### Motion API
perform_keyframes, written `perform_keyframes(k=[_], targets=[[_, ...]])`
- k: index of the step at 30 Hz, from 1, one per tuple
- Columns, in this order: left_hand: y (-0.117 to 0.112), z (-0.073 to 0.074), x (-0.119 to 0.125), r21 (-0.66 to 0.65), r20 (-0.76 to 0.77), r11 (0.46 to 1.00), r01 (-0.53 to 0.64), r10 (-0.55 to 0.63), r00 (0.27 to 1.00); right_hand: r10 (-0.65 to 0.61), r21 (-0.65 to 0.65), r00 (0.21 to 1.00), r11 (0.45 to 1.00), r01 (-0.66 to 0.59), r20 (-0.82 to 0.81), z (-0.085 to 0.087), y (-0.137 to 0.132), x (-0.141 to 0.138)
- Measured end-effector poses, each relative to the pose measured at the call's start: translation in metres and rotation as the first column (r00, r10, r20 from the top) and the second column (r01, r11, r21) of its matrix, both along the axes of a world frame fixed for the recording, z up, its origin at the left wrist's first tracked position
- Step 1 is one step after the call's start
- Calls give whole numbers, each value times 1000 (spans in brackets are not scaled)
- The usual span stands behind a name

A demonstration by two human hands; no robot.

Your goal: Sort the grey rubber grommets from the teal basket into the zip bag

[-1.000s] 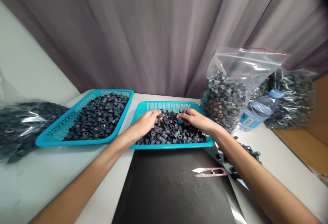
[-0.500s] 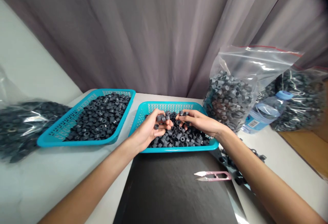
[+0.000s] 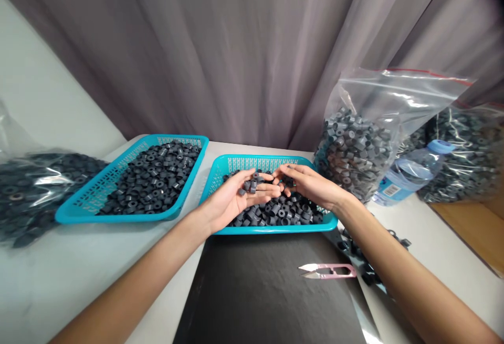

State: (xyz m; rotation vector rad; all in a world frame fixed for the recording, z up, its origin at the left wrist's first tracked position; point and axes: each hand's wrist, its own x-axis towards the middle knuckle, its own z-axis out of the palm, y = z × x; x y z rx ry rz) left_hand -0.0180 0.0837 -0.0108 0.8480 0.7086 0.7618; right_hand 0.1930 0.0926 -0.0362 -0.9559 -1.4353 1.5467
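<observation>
My left hand (image 3: 236,199) is turned palm up over the near turquoise tray (image 3: 275,227), fingers stretched, with several small dark grey rubber rings (image 3: 250,186) lying on the palm. My right hand (image 3: 309,186) hovers palm down just to the right, its fingertips pinched near the rings at my left fingertips. The tray beneath holds a heap of the same rings (image 3: 275,210).
A second turquoise tray (image 3: 79,212) of rings sits to the left, beside a plastic bag of rings (image 3: 23,191). Two zip bags (image 3: 358,149) of rings and a water bottle (image 3: 409,173) stand right. Pink snips (image 3: 328,270) lie on a black mat (image 3: 255,291).
My left hand lifted out of the tray heap, turned palm up with rings on it and flattened. My right hand rose from the heap toward the left fingertips.
</observation>
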Motion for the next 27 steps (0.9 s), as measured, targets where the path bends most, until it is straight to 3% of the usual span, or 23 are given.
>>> perform_keyframes(k=[9,12,14,17,20,23,27], targets=[[-2,3,0,-70,-9,996,54,-55,998,-68,52,997,996,71,-47,4,1,-4],[-2,3,-1,-94,-29,988,124,-127,991,-92,161,994,984,81,60,8,-3,-8],[-2,0,-2,-106,-18,981,164,-167,986,-146,331,968,941,72,205,14,-11,-13],[-1,-5,-2,-109,37,983,150,-147,989,-226,587,890,807,-55,395,27,-26,-24],[-2,-9,-1,-107,91,989,100,-91,992,-254,670,819,715,-201,515,36,-38,-33],[-2,-8,0,-133,82,988,76,-65,994,-237,659,794,708,-253,560,40,-42,-35],[-4,-5,2,-144,7,989,32,-31,999,-170,619,820,742,-258,546,42,-41,-33]])
